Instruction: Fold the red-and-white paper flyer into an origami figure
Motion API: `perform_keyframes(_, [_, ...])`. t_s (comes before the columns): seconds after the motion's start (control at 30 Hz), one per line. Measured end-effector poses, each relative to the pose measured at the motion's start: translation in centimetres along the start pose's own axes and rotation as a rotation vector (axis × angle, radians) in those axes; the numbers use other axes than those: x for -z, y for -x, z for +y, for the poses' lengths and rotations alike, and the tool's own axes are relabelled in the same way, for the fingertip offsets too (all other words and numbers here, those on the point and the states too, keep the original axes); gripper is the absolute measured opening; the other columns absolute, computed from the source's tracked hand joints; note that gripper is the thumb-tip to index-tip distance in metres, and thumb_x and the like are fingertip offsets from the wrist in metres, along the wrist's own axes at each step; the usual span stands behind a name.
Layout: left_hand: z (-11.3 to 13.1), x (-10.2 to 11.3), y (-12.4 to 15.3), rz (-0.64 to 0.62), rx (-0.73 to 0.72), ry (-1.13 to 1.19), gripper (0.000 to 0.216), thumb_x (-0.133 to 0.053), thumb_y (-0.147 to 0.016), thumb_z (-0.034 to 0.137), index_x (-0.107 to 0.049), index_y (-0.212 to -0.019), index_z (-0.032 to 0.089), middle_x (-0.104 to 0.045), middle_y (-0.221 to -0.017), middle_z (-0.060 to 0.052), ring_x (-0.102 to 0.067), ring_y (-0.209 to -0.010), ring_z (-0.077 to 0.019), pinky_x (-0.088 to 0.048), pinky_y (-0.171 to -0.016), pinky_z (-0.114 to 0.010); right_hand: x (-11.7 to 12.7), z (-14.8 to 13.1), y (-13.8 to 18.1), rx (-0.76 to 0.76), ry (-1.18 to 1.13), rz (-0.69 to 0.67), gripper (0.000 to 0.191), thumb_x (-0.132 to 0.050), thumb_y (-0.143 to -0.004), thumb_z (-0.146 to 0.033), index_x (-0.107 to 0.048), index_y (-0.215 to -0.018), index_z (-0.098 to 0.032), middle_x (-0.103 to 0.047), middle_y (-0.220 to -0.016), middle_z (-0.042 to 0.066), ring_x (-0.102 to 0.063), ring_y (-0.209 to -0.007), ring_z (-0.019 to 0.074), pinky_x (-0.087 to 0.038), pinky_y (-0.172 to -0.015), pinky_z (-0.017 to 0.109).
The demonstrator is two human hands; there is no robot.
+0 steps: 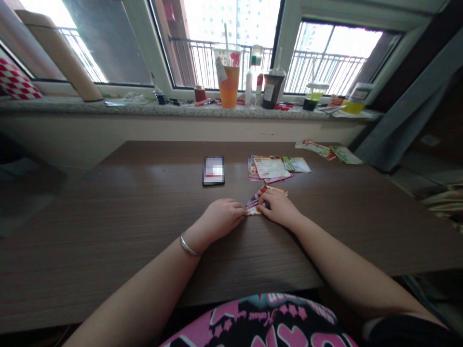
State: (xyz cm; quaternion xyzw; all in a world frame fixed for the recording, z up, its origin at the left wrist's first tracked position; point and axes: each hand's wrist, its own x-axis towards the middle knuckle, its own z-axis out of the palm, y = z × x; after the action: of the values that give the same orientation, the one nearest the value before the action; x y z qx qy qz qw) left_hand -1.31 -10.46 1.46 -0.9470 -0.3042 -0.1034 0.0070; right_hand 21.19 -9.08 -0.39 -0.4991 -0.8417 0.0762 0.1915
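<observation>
A colourful printed paper flyer [254, 198], folded at a slant, lies on the brown table between my two hands. My left hand [224, 215], with a silver bangle on the wrist, has its fingers closed together at the flyer's lower left corner. Curled over the right part of the same flyer, my right hand [278, 206] presses it to the tabletop with fingers and thumb. The palm covers part of the print. Just beyond lies a loose pile of printed flyers [271, 167], with a greenish paper [297, 165] at its right side.
A phone [213, 171] with a blurred screen lies left of the pile. More printed papers [318, 149] rest at the table's far right. On the windowsill stand a tall cup of orange drink [229, 86], a bottle [249, 82], a dark cup [273, 89] and a cardboard tube [65, 58].
</observation>
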Motion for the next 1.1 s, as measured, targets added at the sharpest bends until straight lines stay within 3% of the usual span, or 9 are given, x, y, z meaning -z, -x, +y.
perform_keyframes(0.53, [-0.28, -0.16, 0.30, -0.008, -0.012, -0.029, 0.024, -0.051, -0.093, 0.022, -0.067, -0.110, 0.024, -0.070, -0.096, -0.005, -0.066, -0.090, -0.0184, -0.050, -0.081, -0.030, -0.39, 0.91, -0.59, -0.018, -0.087, -0.022, 0.013, -0.063, -0.083, -0.028, -0.064, -0.074, -0.020, -0.069, -0.097, 0.006, -0.061, -0.097, 0.0203, -0.043, -0.089, 0.033])
perform_keyframes(0.73, [0.02, 0.26, 0.05, -0.019, -0.027, -0.119, 0.020, -0.053, -0.092, 0.021, -0.071, -0.099, 0.023, -0.070, -0.084, -0.004, -0.064, -0.080, -0.0185, -0.045, -0.084, -0.036, -0.44, 0.86, -0.77, -0.008, -0.087, -0.029, 0.011, -0.065, -0.082, -0.026, -0.064, -0.072, -0.019, -0.069, -0.094, 0.006, -0.061, -0.092, 0.0200, -0.043, -0.086, 0.032])
perform_keyframes(1.1, [0.02, 0.23, 0.15, -0.012, 0.008, -0.086, 0.019, -0.053, -0.091, 0.022, -0.072, -0.091, 0.022, -0.069, -0.082, -0.005, -0.063, -0.077, -0.0187, -0.046, -0.075, -0.033, -0.44, 0.89, -0.80, 0.000, -0.088, -0.044, 0.012, -0.063, -0.082, -0.024, -0.061, -0.072, -0.019, -0.068, -0.093, 0.006, -0.060, -0.092, 0.0195, -0.044, -0.085, 0.031])
